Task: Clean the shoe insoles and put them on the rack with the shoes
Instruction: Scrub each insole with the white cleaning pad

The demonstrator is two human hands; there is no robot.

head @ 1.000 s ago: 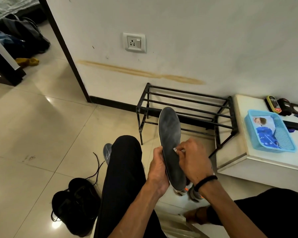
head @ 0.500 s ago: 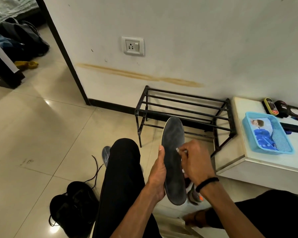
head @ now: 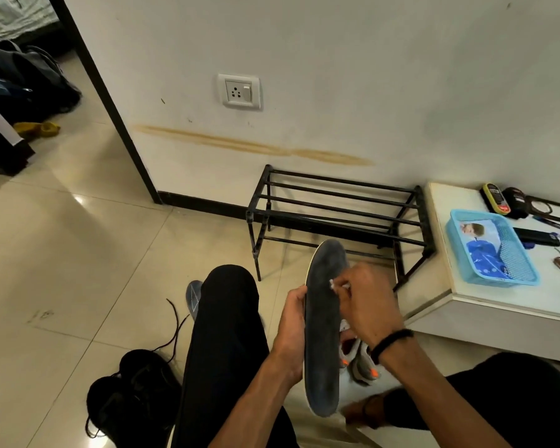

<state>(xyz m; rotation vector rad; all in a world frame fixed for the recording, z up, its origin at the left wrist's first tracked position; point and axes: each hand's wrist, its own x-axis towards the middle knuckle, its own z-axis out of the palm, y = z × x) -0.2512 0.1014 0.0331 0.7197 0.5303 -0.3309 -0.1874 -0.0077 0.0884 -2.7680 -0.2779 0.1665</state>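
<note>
- Step in hand: cleaning. The insole (head: 320,334) is held upright just in front of the rack (head: 337,215), below its lower bars.
- Left hand (head: 291,331) grips the insole's left edge, fingers curled behind it.
- Right hand (head: 366,305) pinches a small white thing (head: 332,283), too small to name, against the insole's upper face.
- Grey-orange shoes (head: 359,360) sit on the floor in front of the rack, behind the insole; black shoes (head: 133,396) lie well to its left; a second insole (head: 193,297) peeks from behind the knee.
- Next, probably: work the rest of the face, then set the insole on the bare rack.
</note>
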